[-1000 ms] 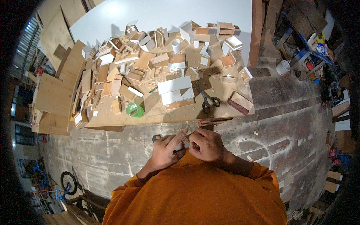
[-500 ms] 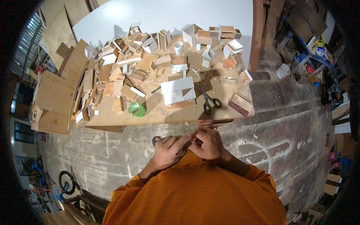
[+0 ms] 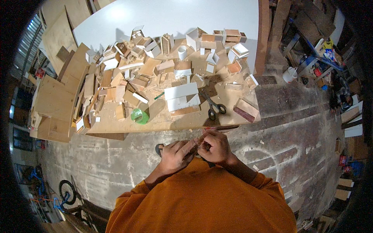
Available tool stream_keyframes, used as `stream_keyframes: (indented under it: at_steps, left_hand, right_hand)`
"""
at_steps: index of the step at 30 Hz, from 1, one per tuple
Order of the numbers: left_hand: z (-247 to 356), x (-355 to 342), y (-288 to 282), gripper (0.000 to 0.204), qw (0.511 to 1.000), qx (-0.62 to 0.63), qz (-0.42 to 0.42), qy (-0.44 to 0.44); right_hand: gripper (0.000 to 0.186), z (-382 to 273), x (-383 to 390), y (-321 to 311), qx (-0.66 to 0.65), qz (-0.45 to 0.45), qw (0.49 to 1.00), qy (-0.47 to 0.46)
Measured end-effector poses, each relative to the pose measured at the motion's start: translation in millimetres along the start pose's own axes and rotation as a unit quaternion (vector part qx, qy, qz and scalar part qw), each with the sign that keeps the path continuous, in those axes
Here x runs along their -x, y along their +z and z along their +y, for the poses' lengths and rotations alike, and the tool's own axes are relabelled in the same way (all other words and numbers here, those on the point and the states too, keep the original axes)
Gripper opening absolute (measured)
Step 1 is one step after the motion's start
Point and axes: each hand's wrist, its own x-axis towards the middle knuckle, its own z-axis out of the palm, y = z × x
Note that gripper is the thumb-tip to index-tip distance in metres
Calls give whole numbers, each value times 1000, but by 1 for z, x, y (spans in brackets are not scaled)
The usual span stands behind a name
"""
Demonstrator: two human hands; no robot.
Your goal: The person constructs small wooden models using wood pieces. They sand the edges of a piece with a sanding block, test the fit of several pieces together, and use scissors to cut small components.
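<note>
Close in front of my chest, short of the table's near edge, my two hands meet at the fingertips. My left hand (image 3: 175, 155) has its fingers bent together, pointing toward the right one. Curled in a pinch, my right hand (image 3: 214, 146) touches the left fingertips. Whatever lies between the fingers is too small or hidden to name. On the table beyond them are a white board piece (image 3: 182, 97) on a wooden block, black-handled scissors (image 3: 214, 106), a green transparent round container (image 3: 140, 116) and an open wooden box (image 3: 246, 110).
Wood offcuts and small wooden boxes crowd the wooden table (image 3: 163, 125), with a white cup (image 3: 182, 52) among them. Plywood boxes (image 3: 54, 101) stand at the left. A bucket (image 3: 290, 74) is on the concrete floor at the right, and a bicycle wheel (image 3: 67, 192) at lower left.
The view has shifted slightly, so the table things sit a little further left. My hands stay together in nearly the same pose.
</note>
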Motion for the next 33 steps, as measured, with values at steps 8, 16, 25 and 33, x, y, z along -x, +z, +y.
stream_keyframes:
  at_steps: [8, 16, 25, 33]
  left_hand:
    - [1, 12, -24, 87, 911, 354, 134, -164]
    - [2, 9, -23, 84, 907, 383, 116, -133]
    - [2, 13, -16, 68, 923, 332, 99, -170]
    - [2, 12, -7, 64, 873, 441, 33, -206]
  right_hand:
    - [14, 18, -2, -51, 26, -31, 996, 81]
    - [24, -46, -21, -26, -108, -41, 993, -4]
    - [40, -51, -9, -13, 1, -25, 995, -101]
    - [31, -40, -2, -12, -6, -40, 985, -166]
